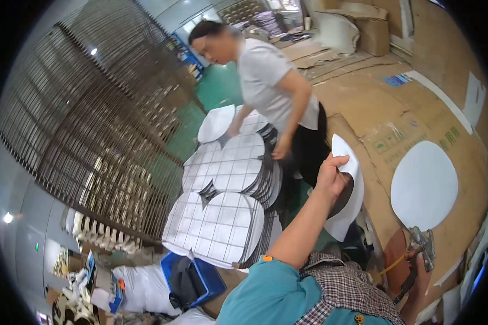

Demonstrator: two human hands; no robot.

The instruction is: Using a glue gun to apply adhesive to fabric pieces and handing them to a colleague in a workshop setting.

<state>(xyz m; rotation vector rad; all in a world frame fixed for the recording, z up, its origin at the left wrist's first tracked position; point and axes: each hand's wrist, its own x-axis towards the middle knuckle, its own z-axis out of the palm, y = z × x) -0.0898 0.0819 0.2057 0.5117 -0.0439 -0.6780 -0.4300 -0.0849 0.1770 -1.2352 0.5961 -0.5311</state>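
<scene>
My left hand (331,176) grips a white sheet (348,192). My sleeve (274,295) is teal. The stacked pads (222,206) show white with a grey grid.

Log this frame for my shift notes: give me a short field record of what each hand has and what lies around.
left hand: raised, gripping a white rounded sheet by its upper edge
right hand: low, closed on a metal hand tool
nearby: second white rounded sheet lying on cardboard
centre: stacks of white panels on wire grids
other person: a co-worker's hand on a stack
left side: wire rack

The right hand (417,271) is half hidden behind a blurred metal tool (422,246).
</scene>
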